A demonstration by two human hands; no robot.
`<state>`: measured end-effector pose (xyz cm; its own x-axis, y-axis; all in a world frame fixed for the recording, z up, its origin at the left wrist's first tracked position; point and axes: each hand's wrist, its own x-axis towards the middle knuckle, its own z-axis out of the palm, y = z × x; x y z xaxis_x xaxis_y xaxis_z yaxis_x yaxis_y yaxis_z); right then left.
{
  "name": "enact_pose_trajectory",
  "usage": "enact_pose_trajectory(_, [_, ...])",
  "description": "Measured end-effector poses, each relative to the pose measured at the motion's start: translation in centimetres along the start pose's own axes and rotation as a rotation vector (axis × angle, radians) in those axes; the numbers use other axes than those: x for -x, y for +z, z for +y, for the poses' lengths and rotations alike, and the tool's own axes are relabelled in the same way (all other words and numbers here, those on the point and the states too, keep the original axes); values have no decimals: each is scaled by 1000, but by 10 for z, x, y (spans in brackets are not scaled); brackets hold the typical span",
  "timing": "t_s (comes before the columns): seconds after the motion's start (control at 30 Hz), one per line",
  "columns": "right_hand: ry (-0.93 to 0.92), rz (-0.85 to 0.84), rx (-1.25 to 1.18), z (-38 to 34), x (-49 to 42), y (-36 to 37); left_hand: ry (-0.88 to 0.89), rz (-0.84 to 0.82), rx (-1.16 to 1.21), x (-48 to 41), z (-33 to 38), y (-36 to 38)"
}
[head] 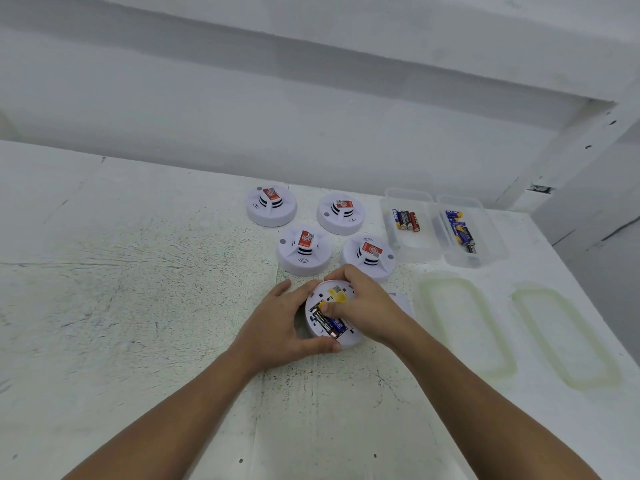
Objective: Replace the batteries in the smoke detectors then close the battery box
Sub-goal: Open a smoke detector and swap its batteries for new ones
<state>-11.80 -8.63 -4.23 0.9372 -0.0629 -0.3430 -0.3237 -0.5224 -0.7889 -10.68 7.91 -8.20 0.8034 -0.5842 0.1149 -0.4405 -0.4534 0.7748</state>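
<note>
Our left forearm (180, 403) and right forearm (485, 403) come in from the near edge. Left hand (282, 320): grip clamped round the left side of the open detector (317, 299), thumb on its near rim. Right hand (363, 303): fingers hooked over the far rim, thumb pressed on the far end of the batteries (329, 323) in the bay. The detector lies back-up on the worktop (138, 271), with a yellow label (336, 293) beside the bay. Just right of it, half under our right hand, is a white piece (401, 303). Possibly the cover, we can't tell. Behind are four detectors (304, 251) face-up in two rows, close together but apart. Right of those, two clear battery boxes sit side by side, both open: left box (415, 249) with a few cells, right box (488, 244) likewise. Two lids (464, 327) lie flat nearer us, right of our hands, apart from each other.
</note>
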Motion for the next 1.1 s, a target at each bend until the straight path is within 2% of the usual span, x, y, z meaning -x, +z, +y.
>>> enact_pose_trajectory(0.53, [-16, 59, 7, 0, 4, 3, -79, -14, 21, 0, -9, 5])
enact_pose_trajectory(0.7, [-112, 127, 100, 7, 12, 7, -128, -24, -12, 0, -13, 6])
enact_pose_trajectory(0.83, [-241, 242, 303, 18, 19, 7, -138, 3, 0, 0, -13, 6])
enact_pose_trajectory(0.93, [-269, 401, 377, 31, 26, -1, -147, 19, 2, 0, -14, 7])
enact_pose_trajectory(1.0, [-212, 524, 490, 41, 30, -11, -152, 10, -5, 0, -15, 7])
enact_pose_trajectory(1.1, [-45, 578, 743, 54, 36, -21, -137, 9, 5, 1, -14, 6])
